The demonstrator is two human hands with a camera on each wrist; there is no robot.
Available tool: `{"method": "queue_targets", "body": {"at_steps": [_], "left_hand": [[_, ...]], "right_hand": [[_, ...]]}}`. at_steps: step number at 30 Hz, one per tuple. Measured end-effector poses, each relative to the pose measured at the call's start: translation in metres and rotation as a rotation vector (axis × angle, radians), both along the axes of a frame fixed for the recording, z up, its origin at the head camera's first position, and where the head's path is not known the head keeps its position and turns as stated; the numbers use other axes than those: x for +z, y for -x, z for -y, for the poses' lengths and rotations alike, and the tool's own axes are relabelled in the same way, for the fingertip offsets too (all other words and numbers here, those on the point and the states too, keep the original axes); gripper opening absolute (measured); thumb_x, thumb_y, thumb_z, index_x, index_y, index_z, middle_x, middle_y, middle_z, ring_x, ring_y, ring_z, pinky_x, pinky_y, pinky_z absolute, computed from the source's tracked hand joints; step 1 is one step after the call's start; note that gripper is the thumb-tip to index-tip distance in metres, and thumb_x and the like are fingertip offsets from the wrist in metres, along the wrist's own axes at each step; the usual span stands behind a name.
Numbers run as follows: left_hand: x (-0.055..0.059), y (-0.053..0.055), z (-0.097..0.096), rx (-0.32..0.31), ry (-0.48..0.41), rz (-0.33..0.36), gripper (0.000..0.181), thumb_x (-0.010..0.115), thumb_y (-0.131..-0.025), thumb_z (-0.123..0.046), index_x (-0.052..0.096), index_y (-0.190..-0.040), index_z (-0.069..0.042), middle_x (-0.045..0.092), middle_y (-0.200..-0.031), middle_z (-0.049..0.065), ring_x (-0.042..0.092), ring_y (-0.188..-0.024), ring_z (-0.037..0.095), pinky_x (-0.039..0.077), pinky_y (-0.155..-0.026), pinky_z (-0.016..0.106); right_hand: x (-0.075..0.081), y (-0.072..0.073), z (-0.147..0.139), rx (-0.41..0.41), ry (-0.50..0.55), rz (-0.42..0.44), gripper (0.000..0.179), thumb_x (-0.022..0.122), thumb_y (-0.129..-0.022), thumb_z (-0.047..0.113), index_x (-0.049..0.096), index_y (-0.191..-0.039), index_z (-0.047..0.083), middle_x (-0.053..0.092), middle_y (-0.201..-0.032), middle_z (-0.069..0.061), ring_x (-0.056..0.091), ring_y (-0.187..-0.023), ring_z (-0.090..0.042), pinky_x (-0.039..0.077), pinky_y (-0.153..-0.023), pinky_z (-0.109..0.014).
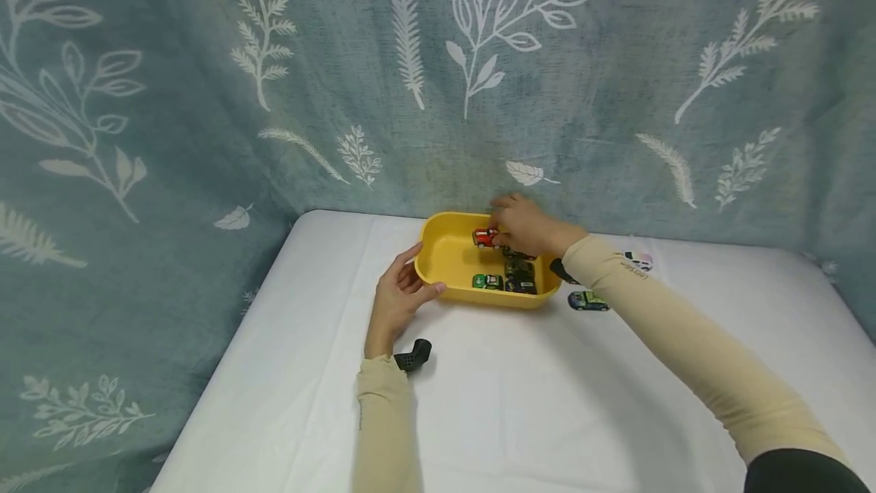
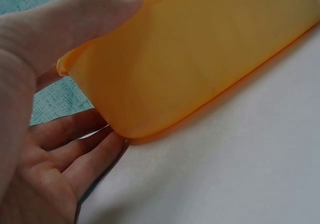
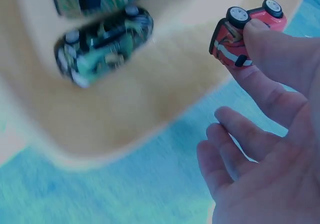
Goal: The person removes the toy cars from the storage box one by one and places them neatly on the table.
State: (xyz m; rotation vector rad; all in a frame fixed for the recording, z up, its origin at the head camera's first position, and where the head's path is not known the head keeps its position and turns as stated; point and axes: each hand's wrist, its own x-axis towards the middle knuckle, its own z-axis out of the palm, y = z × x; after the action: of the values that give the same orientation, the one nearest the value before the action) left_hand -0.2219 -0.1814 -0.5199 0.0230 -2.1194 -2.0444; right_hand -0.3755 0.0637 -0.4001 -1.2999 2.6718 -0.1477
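Observation:
A yellow plastic tub stands at the back of the table. My left hand grips its left end; in the left wrist view the thumb lies over the rim of the tub and the other fingers touch its outer side low down. Between thumb and forefinger, my right hand pinches a red toy car above the tub's far side, wheels facing up in the right wrist view. Inside the tub, a green toy car and several dark camouflage-patterned toy cars sit toward the right end.
On the white table, right of the tub, lie a green-and-black toy car and a white-and-pink toy car, partly behind the right sleeve. A leaf-patterned teal curtain hangs directly behind the table's back edge.

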Motion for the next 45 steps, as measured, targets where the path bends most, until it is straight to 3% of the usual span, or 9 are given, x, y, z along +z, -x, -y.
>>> {"method": "queue_targets", "body": {"at_steps": [5, 10, 23, 35, 45], "left_hand": [[0.000, -0.001, -0.002, 0.008, -0.003, 0.003, 0.085, 0.093, -0.084, -0.017, 0.052, -0.158, -0.021, 0.060, -0.151, 0.020, 0.061, -0.138, 0.035, 0.052, -0.116, 0.047], [-0.001, -0.002, -0.003, 0.004, -0.011, 0.000, 0.084, 0.093, -0.084, -0.016, 0.053, -0.158, -0.020, 0.060, -0.150, 0.021, 0.061, -0.138, 0.035, 0.052, -0.116, 0.046], [0.001, -0.002, -0.004, 0.012, 0.025, 0.006, 0.085, 0.093, -0.084, -0.022, 0.052, -0.158, -0.021, 0.061, -0.149, 0.022, 0.062, -0.137, 0.035, 0.052, -0.116, 0.047], [-0.001, -0.007, -0.009, 0.021, 0.028, 0.051, 0.084, 0.093, -0.084, -0.019, 0.052, -0.158, -0.022, 0.062, -0.147, 0.019, 0.063, -0.136, 0.033, 0.052, -0.116, 0.043], [0.001, -0.004, -0.007, -0.002, 0.017, 0.011, 0.084, 0.092, -0.084, -0.015, 0.052, -0.158, -0.021, 0.061, -0.147, 0.022, 0.061, -0.137, 0.036, 0.051, -0.117, 0.045]], "right_hand": [[0.024, -0.007, -0.016, 0.006, 0.015, 0.049, 0.028, 0.068, -0.105, 0.013, 0.071, -0.128, -0.002, 0.069, -0.130, -0.022, 0.064, -0.119, -0.039, 0.055, -0.105, -0.054], [0.036, -0.014, -0.045, -0.038, -0.014, 0.090, 0.021, 0.066, -0.106, 0.009, 0.071, -0.123, -0.001, 0.074, -0.109, -0.014, 0.071, -0.094, -0.025, 0.064, -0.083, -0.044], [0.047, -0.027, -0.138, -0.121, -0.012, 0.063, 0.024, 0.070, -0.102, 0.005, 0.070, -0.124, -0.003, 0.075, -0.113, -0.014, 0.072, -0.102, -0.030, 0.064, -0.086, -0.048], [0.030, -0.035, -0.203, -0.179, 0.031, 0.055, 0.023, 0.072, -0.099, 0.003, 0.071, -0.121, -0.003, 0.076, -0.109, -0.013, 0.073, -0.103, -0.035, 0.063, -0.085, -0.052], [0.008, -0.036, -0.258, -0.248, 0.031, -0.025, 0.021, 0.075, -0.095, 0.002, 0.073, -0.115, -0.004, 0.076, -0.104, -0.013, 0.073, -0.099, -0.036, 0.061, -0.087, -0.057]]}}
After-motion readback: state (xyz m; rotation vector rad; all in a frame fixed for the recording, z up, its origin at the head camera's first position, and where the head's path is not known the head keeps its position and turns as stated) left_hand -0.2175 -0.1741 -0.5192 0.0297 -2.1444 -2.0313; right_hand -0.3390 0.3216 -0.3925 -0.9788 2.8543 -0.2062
